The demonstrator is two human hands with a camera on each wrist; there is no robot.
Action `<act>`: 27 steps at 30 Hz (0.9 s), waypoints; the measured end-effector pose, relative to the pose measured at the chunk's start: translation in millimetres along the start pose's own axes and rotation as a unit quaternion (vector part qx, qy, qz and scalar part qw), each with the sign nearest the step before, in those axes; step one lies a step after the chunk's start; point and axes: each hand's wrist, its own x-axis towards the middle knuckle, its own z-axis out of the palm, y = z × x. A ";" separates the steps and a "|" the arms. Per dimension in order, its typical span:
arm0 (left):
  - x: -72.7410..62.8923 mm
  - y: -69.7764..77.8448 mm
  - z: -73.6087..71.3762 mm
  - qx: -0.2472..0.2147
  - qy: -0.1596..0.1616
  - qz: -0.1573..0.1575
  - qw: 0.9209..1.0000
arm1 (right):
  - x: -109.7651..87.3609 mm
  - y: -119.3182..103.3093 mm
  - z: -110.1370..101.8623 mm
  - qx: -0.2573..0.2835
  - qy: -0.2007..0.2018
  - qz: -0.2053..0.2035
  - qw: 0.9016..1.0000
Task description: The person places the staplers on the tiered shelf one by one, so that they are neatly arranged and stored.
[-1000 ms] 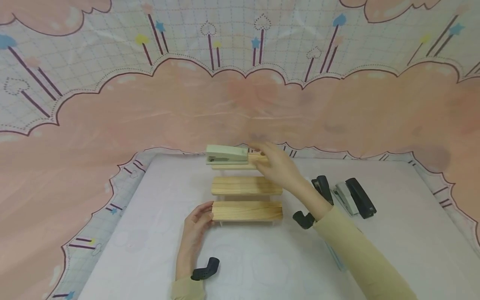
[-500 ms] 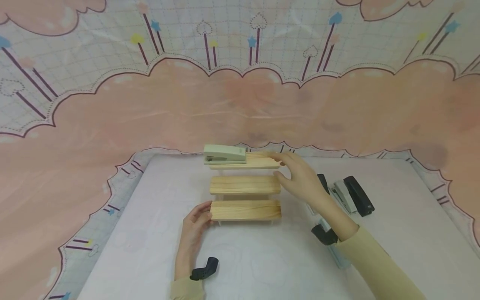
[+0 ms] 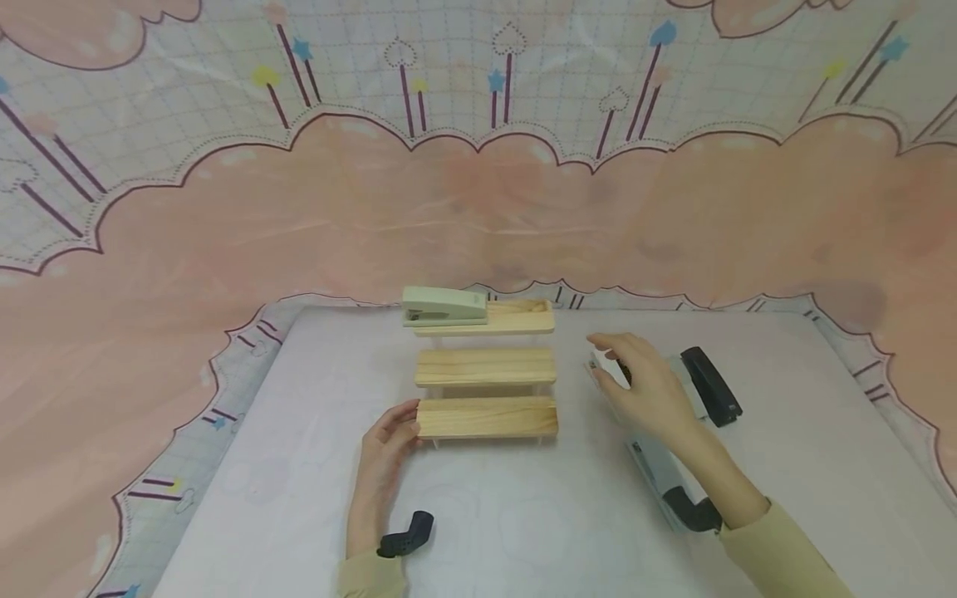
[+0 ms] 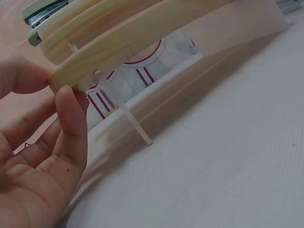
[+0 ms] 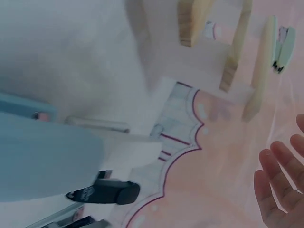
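Observation:
A three-tier wooden stand [image 3: 486, 418] with clear supports stands at the middle of the white table. On the left of its top board sits a pale green stapler [image 3: 444, 306]. My left hand [image 3: 383, 453] pinches the left end of the lowest board between thumb and finger, as the left wrist view also shows. To the right of the stand, my right hand [image 3: 652, 392] hovers over a group of staplers, fingers loosely spread and holding nothing. Beneath its wrist lies a light blue stapler [image 3: 656, 475]; the hand partly hides others. A black stapler [image 3: 712, 387] lies farther right.
In the right wrist view, the light blue stapler [image 5: 42, 161] looms large, close to a white one [image 5: 133, 147] and a dark one [image 5: 111, 191]. A patterned peach cloth [image 3: 478, 216] rises behind the table [image 3: 508, 523]. Both wrists wear black camera bands.
My right hand has moved from the top board, beside the pale green stapler, rightward and nearer, over the staplers. The left hand keeps its hold on the lowest board.

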 end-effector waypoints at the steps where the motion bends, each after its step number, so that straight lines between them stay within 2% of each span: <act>1: 0.0 0.1 -0.1 -0.002 0.001 -0.001 1.000 | -3.2 2.9 -0.3 0.000 0.004 0.000 1.000; 8: -0.8 1.8 0.4 -0.005 0.001 -0.012 1.000 | -32.1 20.6 -5.6 -0.015 0.025 0.016 0.999; 15: -0.6 1.0 0.2 -0.002 0.005 -0.009 1.000 | -63.2 36.7 -10.1 -0.020 0.045 0.038 0.998; 23: 0.3 0.0 0.5 -0.001 -0.002 0.002 1.000 | -91.3 50.7 -5.3 -0.016 0.032 0.090 0.995; 27: 0.0 -0.1 0.9 -0.002 -0.002 0.000 1.000 | -101.5 56.8 0.1 -0.009 0.033 0.099 0.995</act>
